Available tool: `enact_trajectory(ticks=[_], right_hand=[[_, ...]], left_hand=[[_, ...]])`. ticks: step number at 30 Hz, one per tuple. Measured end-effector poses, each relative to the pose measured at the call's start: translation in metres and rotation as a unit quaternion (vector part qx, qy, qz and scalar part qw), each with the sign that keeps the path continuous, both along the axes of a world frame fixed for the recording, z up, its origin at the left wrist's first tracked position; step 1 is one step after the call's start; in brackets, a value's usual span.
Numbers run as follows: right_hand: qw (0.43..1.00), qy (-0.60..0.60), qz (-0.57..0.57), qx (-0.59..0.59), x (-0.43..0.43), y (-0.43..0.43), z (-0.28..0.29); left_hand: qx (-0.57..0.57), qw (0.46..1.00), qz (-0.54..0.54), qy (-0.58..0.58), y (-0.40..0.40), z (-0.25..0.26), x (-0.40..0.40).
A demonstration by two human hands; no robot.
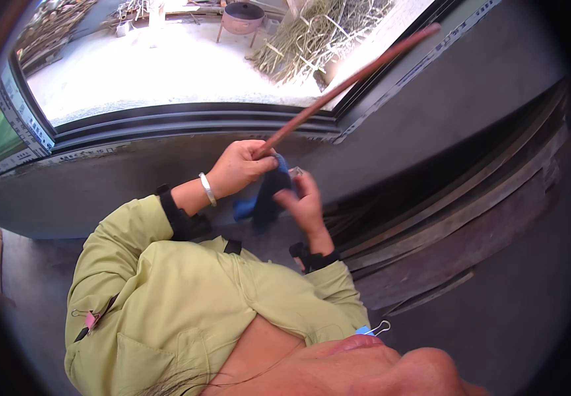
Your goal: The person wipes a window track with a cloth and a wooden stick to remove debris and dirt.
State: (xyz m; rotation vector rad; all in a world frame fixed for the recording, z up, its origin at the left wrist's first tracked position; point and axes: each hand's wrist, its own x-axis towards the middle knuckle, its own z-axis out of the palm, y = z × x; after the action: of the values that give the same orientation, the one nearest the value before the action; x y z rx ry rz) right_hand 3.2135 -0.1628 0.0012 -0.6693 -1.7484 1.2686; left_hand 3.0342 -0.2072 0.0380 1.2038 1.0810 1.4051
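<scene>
My left hand, with a pale bangle on the wrist, is closed around the lower end of a long reddish-brown stick. The stick slants up and right across the window frame. A dark blue cloth with brighter blue parts hangs just below that grip, and its lower part is blurred. Close against the cloth's right side is my right hand, its fingers curled and its thumb blurred. A small greyish object shows at those fingertips; whether the hand grips it or the cloth is unclear.
Ahead is a dark window frame with a grey wall under it. Long boards lie along the right. Outside stand a round basin on legs and a heap of dry stalks.
</scene>
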Motion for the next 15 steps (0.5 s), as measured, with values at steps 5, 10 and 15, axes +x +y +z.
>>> enact_trajectory(ticks=[5, 10, 15], right_hand=[[0.967, -0.236, 0.1, -0.001, 0.029, 0.039, -0.095], [0.978, -0.064, 0.059, -0.189, 0.051, 0.049, -0.053], [0.929, 0.263, -0.052, -0.257, 0.075, 0.056, 0.051]], left_hand=[[0.032, 0.998, 0.05, 0.02, 0.007, 0.026, -0.001], [0.032, 0.994, 0.105, 0.018, 0.012, 0.025, -0.032], [0.088, 0.984, 0.156, 0.022, -0.02, 0.027, -0.081]])
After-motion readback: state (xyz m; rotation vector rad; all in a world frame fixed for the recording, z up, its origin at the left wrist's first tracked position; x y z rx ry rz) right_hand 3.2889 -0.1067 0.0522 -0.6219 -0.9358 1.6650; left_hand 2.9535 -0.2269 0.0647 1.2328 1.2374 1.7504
